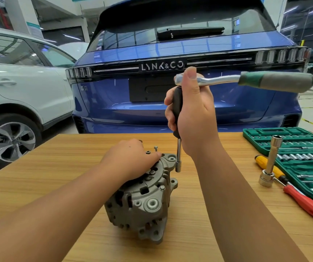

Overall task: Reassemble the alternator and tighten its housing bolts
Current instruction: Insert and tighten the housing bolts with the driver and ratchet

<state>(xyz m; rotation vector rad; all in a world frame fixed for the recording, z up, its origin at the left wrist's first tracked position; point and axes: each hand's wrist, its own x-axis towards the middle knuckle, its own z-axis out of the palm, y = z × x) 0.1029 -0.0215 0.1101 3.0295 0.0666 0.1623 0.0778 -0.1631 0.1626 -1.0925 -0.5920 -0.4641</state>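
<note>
A grey alternator (142,201) stands on the wooden table (67,167). My left hand (131,159) rests on its top, fingers curved over the housing. A housing bolt (162,188) sits in the near side, and two loose bolts (151,150) stand just behind the alternator. My right hand (191,114) grips the black handle of a long socket extension (178,157), with my thumb pressed against the head of the ratchet (246,80) fitted on top. The ratchet's green-grey handle points right. The socket tip hangs beside the alternator's far mounting ear (171,158).
At the right, a green socket set case (291,146) lies open. In front of it stand a tall socket on a larger socket (269,163), a yellow-handled screwdriver (265,163) and a red-handled tool (304,203). A blue car (170,101) and a white car (19,87) stand behind the table.
</note>
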